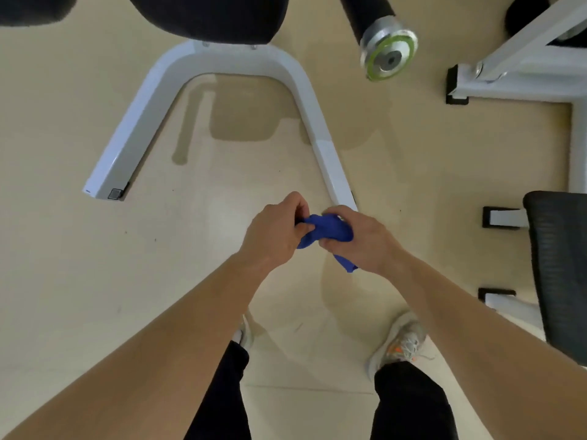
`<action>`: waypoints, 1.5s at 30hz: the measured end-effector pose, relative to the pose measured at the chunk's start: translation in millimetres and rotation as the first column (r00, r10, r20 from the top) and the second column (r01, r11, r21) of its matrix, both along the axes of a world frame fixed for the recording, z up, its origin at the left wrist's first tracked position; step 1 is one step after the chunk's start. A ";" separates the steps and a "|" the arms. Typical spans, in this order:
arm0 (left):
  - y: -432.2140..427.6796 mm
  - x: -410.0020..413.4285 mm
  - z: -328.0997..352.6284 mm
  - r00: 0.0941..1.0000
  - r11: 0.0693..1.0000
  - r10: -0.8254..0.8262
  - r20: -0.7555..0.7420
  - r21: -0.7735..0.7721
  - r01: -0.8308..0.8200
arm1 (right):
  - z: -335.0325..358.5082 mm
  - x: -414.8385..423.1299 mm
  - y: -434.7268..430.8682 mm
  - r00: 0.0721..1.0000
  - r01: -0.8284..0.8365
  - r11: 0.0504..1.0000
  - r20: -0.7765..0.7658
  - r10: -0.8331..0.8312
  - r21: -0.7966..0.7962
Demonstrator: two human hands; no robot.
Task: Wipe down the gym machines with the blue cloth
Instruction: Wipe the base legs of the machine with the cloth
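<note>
A bunched blue cloth (327,231) is held between both hands above the beige floor. My left hand (274,235) pinches its left end with curled fingers. My right hand (359,239) grips the right part, and a corner of cloth hangs below that hand. Just beyond the hands stands a gym machine with a white U-shaped base frame (320,144) and a black padded seat (209,17) at the top of the view. The right leg of the frame ends right behind my right hand.
A black padded roller with a silver and green end cap (389,49) sticks out at the top right. Another white machine frame (521,81) and a black mesh seat (560,268) stand at the right. My two feet are on the floor below.
</note>
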State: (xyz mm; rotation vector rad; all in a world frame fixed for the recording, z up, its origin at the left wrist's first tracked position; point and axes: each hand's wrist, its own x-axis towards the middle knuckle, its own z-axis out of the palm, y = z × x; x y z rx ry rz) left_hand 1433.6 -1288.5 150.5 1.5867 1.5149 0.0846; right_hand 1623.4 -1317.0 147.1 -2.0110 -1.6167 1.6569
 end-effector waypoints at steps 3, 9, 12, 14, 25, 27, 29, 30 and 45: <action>-11.9 38.8 -20.5 0.999 0.999 0.030 -0.010 -0.014 -0.030 | -19.1 39.6 -7.0 0.999 -0.033 0.999 -0.020 0.033 -0.021; -31.7 90.0 -90.3 0.997 0.992 0.043 -0.057 -0.120 -0.049 | -80.8 109.8 -7.1 0.995 -0.097 0.995 0.032 0.097 -0.021; -38.3 98.3 -135.4 0.992 0.985 0.123 -0.017 -0.121 -0.124 | -129.7 123.0 -3.2 0.994 -0.094 0.996 0.053 0.093 0.004; -36.2 99.3 -166.4 0.974 0.969 0.218 0.061 -0.132 -0.209 | -164.2 123.2 4.5 0.999 -0.044 0.999 0.012 0.044 0.019; 32.5 98.1 -336.5 0.820 0.900 0.434 0.372 -0.214 -0.379 | -329.0 117.9 102.1 0.996 -0.081 0.973 0.056 0.070 0.214; 42.6 100.1 -353.3 0.867 0.921 0.388 0.312 -0.155 -0.357 | -346.5 124.2 105.2 0.983 -0.155 0.966 0.125 0.131 0.206; 43.6 102.9 -361.1 0.865 0.911 0.410 0.288 -0.093 -0.401 | -360.9 124.6 100.1 0.956 -0.240 0.903 0.247 0.157 0.357; 40.7 105.7 -362.7 0.863 0.897 0.428 0.268 -0.015 -0.441 | -365.3 124.3 95.1 0.945 -0.246 0.844 0.313 0.099 0.476; 15.5 190.4 -385.9 0.724 0.760 0.583 0.369 0.067 -0.646 | -392.8 99.4 60.7 0.963 0.131 0.930 -0.267 -0.037 0.343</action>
